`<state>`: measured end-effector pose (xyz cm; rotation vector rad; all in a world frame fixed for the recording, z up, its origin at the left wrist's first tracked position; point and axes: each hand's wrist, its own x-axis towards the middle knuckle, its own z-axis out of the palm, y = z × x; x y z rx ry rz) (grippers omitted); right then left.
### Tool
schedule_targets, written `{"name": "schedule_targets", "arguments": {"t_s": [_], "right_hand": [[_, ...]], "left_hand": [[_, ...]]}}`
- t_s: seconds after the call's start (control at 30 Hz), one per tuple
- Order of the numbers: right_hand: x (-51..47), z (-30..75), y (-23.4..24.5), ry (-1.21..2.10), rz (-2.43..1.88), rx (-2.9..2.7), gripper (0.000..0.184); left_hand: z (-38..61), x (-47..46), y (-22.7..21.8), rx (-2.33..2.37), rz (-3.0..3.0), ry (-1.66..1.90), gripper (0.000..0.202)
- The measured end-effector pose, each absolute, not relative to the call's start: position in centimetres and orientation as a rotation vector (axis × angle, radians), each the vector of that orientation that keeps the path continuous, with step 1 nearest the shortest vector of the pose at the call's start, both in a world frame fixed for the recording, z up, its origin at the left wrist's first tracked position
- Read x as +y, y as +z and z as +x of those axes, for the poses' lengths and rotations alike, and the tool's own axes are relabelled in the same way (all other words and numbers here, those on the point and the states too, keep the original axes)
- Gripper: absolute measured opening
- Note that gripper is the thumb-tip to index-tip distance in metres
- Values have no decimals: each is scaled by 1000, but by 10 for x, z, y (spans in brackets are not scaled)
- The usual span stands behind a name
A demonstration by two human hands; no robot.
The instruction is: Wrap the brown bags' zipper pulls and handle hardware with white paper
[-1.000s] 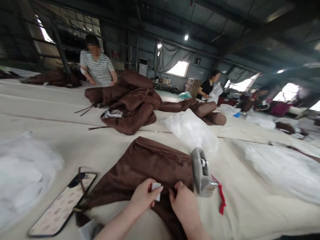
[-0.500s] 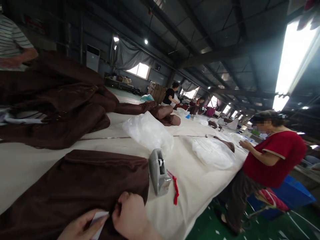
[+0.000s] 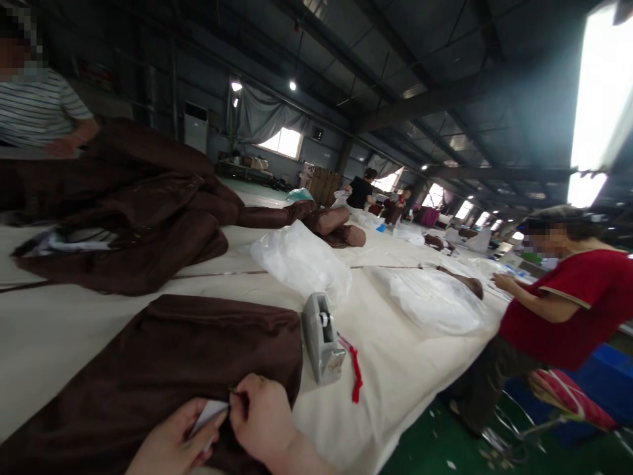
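Observation:
A dark brown garment (image 3: 208, 349) lies folded on the cream-covered table in front of me. Over its near part, my left hand (image 3: 180, 435) pinches a small white card (image 3: 210, 414) between thumb and fingers. My right hand (image 3: 262, 415) is closed at the card's right end, fingertips pinched near a tiny gold-coloured piece (image 3: 231, 390); what exactly they grip is too small to make out. Just past the garment's right edge stands a grey tape dispenser (image 3: 322, 340), with a red cord (image 3: 356, 376) lying beside it.
Clear plastic bags (image 3: 301, 260) lie beyond the dispenser. Heaped brown garments (image 3: 148, 218) fill the table's far left, where a person in a striped shirt (image 3: 39, 109) stands. A person in red (image 3: 583, 303) stands at the table's right edge. Scraps litter the green floor (image 3: 430, 435).
The view has shifted, so the table and people sit differently in it. My hands stay together at the card, and the tiny gold-coloured piece now shows at my right fingertips.

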<state>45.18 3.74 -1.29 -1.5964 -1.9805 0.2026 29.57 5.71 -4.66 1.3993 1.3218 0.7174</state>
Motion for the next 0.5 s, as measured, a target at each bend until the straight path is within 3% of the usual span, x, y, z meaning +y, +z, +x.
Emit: {"name": "schedule_targets", "arguments": {"t_s": [0.23, 0.5], "right_hand": [[22, 463, -24, 460, -1453, -1807, 16], [11, 460, -23, 29, -1457, -1977, 18]], "left_hand": [[305, 36, -23, 1295, 1393, 753, 33], [313, 28, -10, 1401, 1499, 872, 33]]}}
